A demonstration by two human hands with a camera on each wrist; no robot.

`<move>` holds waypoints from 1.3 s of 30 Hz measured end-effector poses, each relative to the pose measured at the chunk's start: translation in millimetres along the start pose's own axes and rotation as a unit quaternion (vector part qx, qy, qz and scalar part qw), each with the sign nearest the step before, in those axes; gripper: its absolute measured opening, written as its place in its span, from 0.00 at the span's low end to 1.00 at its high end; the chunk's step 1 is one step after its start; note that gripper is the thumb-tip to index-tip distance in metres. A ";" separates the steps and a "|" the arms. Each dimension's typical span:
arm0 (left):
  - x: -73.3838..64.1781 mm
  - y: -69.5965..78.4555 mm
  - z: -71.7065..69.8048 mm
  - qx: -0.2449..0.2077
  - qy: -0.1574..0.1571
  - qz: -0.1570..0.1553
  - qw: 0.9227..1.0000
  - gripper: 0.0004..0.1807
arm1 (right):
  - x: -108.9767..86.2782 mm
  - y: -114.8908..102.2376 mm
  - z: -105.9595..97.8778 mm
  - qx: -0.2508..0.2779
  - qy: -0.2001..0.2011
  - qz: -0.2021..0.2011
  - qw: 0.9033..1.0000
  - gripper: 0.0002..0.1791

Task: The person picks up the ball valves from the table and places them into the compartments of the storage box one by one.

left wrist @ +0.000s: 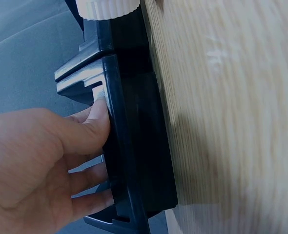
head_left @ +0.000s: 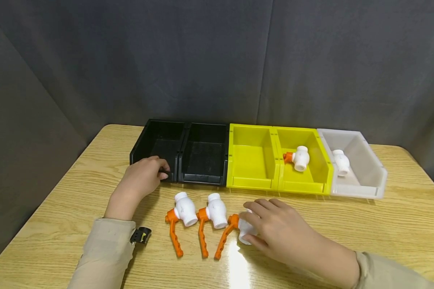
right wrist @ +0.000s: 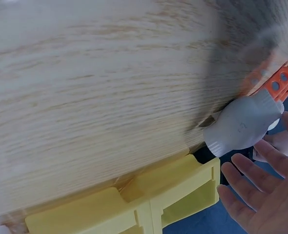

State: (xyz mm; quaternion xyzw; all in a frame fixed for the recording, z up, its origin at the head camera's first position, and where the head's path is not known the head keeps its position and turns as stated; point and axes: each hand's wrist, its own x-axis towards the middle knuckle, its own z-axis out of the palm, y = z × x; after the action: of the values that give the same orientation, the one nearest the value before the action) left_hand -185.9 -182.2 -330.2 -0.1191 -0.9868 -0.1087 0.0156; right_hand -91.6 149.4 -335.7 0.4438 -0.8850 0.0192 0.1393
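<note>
In the head view, my left hand [head_left: 141, 176] is at the front of the leftmost black bin [head_left: 162, 150]. The left wrist view shows the thumb on the front lip and the other fingers behind that wall, pinching it. My right hand [head_left: 280, 233] hovers around the rightmost of three white ball valves [head_left: 245, 228] with orange lever handles, partly hiding it. Its fingers look spread and loose beside the valve body [right wrist: 244, 122] in the right wrist view. The middle valve [head_left: 216, 210] and the left valve [head_left: 185, 208] lie to its left on the table.
Behind the valves, bins stand in a row: another black bin [head_left: 204, 176], two yellow bins [head_left: 253, 182] and a whitish bin [head_left: 359, 190]. One ball valve [head_left: 301, 158] lies in the right yellow bin, another white valve [head_left: 341, 162] in the whitish one. A grey curtain [head_left: 202, 60] hangs behind.
</note>
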 end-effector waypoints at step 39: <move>-0.8 0.2 -1.1 0.004 -0.002 0.003 1.000 0.08 | 16.6 -5.7 21.1 0.020 -0.092 0.049 0.994 0.39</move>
State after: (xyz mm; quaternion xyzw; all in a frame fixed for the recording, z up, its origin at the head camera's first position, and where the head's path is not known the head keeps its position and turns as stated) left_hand -185.1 -182.5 -329.1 -0.1227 -0.9868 -0.1043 0.0141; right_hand -101.4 129.6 -352.1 0.4021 -0.9144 0.0029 0.0467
